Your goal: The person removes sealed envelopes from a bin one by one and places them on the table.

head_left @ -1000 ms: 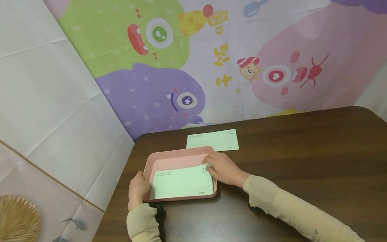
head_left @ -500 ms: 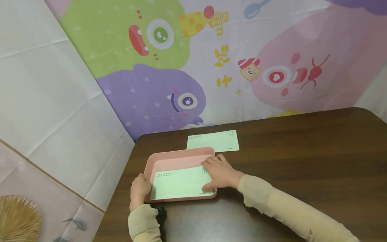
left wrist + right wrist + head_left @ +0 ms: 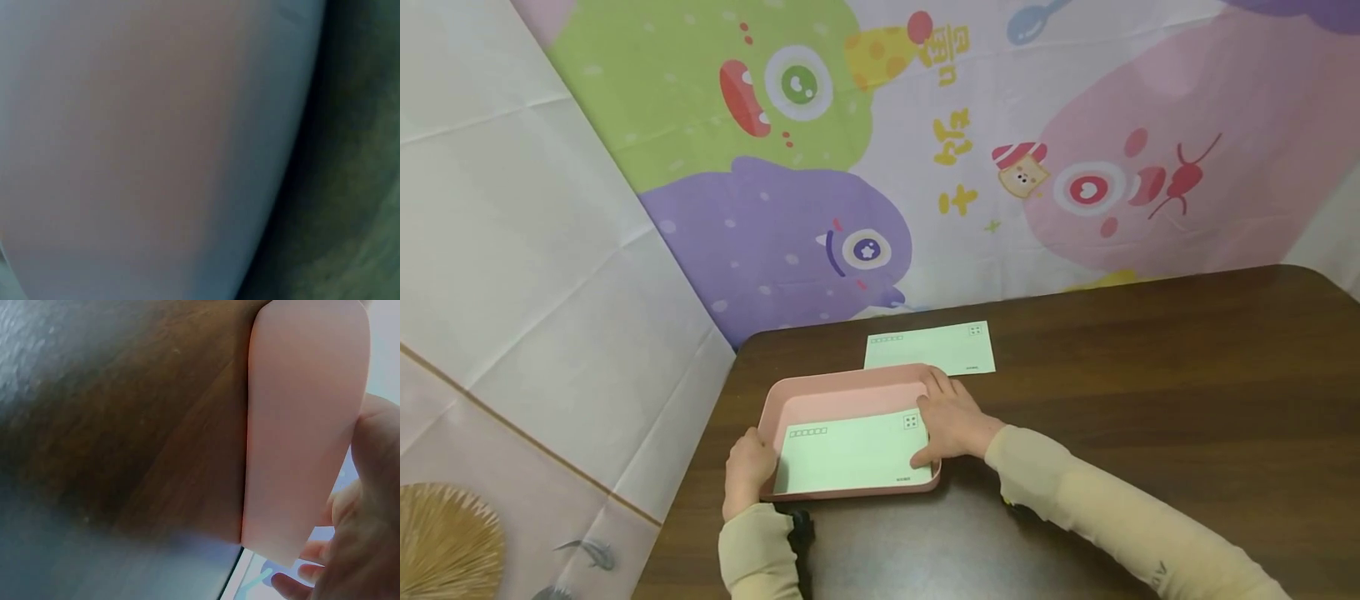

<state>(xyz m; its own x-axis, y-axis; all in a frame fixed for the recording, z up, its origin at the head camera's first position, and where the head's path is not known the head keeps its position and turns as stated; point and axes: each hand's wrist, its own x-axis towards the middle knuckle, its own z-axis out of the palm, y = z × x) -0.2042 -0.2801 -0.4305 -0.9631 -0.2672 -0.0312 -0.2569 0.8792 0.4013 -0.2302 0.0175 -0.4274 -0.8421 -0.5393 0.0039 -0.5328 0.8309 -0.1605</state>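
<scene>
A pink tray [image 3: 842,382] sits on the table with a pale green-white envelope [image 3: 852,454] lying in its near part. My left hand [image 3: 749,468] grips the tray's left rim, its fingers partly hidden behind the wall. At the right side, my right hand [image 3: 957,421] lies over the rim, thumb inside by the envelope's right edge and fingers bent around the far right corner. The right wrist view shows the tray's outer wall [image 3: 303,425] close beside that right hand [image 3: 375,494]. Blurred pinkish tray wall [image 3: 137,144] fills most of the left wrist view.
Just behind the tray, a second envelope [image 3: 929,348] lies flat on the dark wooden table [image 3: 1150,400], its near left part overlapped by the tray. A cartoon-printed cloth [image 3: 820,183] hangs along the table's back edge, with a pale panel [image 3: 550,250] at left.
My right hand has moved from the envelope's upper right corner onto the tray's right rim, spreading its fingers towards the far corner. My left hand stays at the left rim.
</scene>
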